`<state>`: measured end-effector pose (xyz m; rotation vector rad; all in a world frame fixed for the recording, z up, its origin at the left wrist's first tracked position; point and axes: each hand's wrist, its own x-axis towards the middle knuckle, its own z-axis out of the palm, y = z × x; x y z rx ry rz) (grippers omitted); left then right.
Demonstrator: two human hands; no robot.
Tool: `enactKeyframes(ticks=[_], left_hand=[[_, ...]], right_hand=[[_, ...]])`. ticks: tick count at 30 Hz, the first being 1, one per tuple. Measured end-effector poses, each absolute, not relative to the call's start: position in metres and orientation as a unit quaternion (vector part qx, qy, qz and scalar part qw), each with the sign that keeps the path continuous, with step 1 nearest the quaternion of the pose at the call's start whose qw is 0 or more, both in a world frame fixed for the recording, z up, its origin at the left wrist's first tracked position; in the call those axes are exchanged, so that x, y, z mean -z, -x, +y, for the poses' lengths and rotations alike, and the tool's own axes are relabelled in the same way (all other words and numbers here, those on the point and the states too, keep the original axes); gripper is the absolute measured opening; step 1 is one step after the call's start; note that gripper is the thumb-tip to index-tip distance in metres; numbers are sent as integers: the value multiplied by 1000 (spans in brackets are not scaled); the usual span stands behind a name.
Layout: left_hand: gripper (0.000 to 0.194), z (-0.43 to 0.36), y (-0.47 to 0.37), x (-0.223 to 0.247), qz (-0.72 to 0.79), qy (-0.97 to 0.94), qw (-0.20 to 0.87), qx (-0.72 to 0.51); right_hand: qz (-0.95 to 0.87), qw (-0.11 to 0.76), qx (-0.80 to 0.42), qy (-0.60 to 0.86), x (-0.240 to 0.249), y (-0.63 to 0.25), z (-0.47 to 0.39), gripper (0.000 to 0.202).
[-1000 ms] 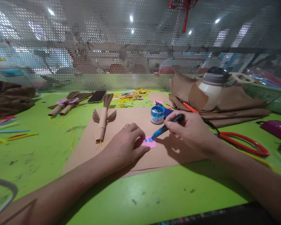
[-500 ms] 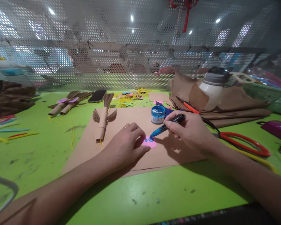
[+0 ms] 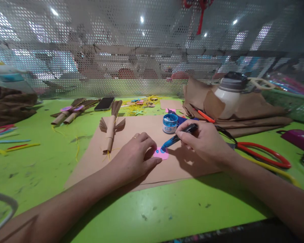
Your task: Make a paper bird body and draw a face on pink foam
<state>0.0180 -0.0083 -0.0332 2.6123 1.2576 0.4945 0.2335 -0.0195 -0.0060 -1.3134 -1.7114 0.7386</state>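
Note:
Between the thumb and fingers of my left hand (image 3: 138,152) is the edge of a small pink paper piece (image 3: 164,156), lying on brown kraft paper (image 3: 134,130). Blue ring-like marks show on the pink piece. My right hand (image 3: 202,138) is closed round a black marker (image 3: 191,129), its front end smeared with blue paint. The marker slants down to the left, its tip touching a blue mark. Just behind it stands an open jar of blue paint (image 3: 170,124). Left of my hands lies a rolled brown paper figure (image 3: 109,135) with pleated paper wings and yellow strands.
Two similar paper figures (image 3: 66,114) and a phone (image 3: 104,104) lie at the back left. Red-handled scissors (image 3: 263,153), a white bottle (image 3: 229,98) and folded brown paper (image 3: 258,118) are on the right. A perforated metal screen (image 3: 103,71) rises behind.
The view has shifted very slightly. The marker tip stays on the same blue mark, and both hands keep nearly the same pose.

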Motion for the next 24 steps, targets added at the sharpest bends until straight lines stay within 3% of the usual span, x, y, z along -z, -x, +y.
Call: enactKeyframes(ticks=[24], left_hand=[[26,-10,-18,33,426,-884,102,-164]], right_hand=[[-667,419,-272,553,2,-236,-19,8]])
